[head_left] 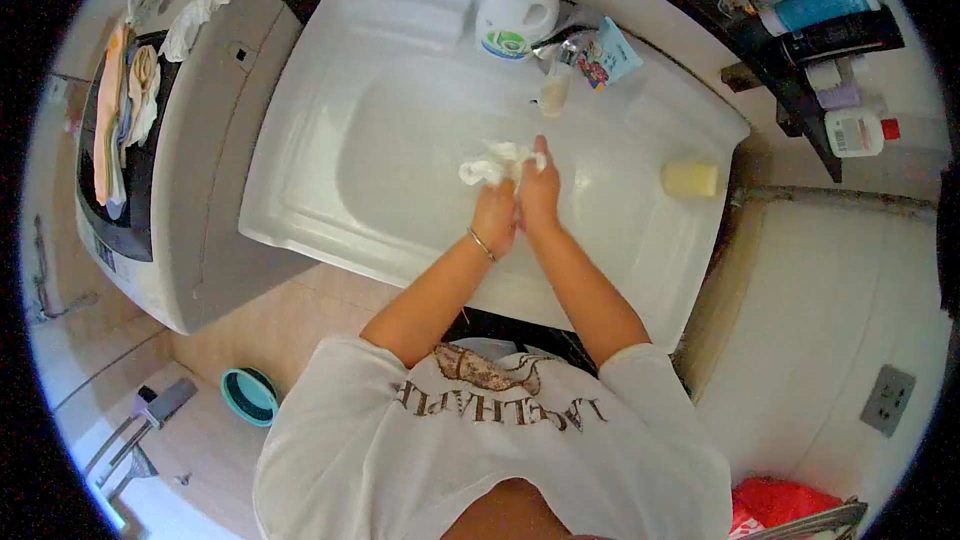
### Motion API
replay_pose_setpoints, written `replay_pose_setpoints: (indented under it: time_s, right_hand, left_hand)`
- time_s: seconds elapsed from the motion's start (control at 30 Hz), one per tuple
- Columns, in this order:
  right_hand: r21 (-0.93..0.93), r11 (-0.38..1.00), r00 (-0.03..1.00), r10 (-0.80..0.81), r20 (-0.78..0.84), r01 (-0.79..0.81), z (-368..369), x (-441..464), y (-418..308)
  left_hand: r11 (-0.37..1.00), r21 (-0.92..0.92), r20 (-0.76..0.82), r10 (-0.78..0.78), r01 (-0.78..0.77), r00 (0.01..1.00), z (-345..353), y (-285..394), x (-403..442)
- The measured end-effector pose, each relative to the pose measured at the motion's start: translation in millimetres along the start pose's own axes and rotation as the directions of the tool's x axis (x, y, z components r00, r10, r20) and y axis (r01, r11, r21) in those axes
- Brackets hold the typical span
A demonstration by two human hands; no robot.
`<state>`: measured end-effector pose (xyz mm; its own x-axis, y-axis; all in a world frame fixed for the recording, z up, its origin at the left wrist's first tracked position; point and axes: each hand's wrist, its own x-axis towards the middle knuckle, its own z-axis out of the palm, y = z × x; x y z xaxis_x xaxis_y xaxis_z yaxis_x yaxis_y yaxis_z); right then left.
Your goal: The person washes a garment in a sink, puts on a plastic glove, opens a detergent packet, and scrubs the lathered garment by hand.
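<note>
Both hands are together over the basin of a white sink (390, 155), working a small white cloth (487, 168). My left hand (493, 215), with a bracelet at the wrist, is closed on the cloth's near side. Pressed beside it, my right hand (539, 190) grips the cloth's right end with the thumb pointing up. Part of the cloth is hidden by the fingers. Just beyond the hands is the faucet (571, 43), with a pale, translucent piece (553, 95) at its spout. A pale yellow bar of soap (690, 179) lies on the sink's right side.
A white detergent bottle (517, 10) and a blue tube (610, 55) stand behind the basin. To the left is a washing machine (230, 140) with folded cloths (125, 110) on top. Bottles line a dark shelf (800, 105) at right. A teal basin (250, 397) sits on the floor.
</note>
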<state>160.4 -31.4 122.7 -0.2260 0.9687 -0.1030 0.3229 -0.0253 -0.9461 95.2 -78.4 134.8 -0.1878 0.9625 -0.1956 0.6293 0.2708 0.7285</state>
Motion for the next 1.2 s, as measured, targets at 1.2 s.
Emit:
replay_pose_setpoints:
  time_s: [1.2]
  right_hand:
    - [-0.254,0.866,0.895,-0.446,-0.002,0.43,-29.9,-22.3,-39.1]
  left_hand:
    - [-0.609,-0.636,0.333,0.338,0.474,0.88,18.6,-8.7,25.4]
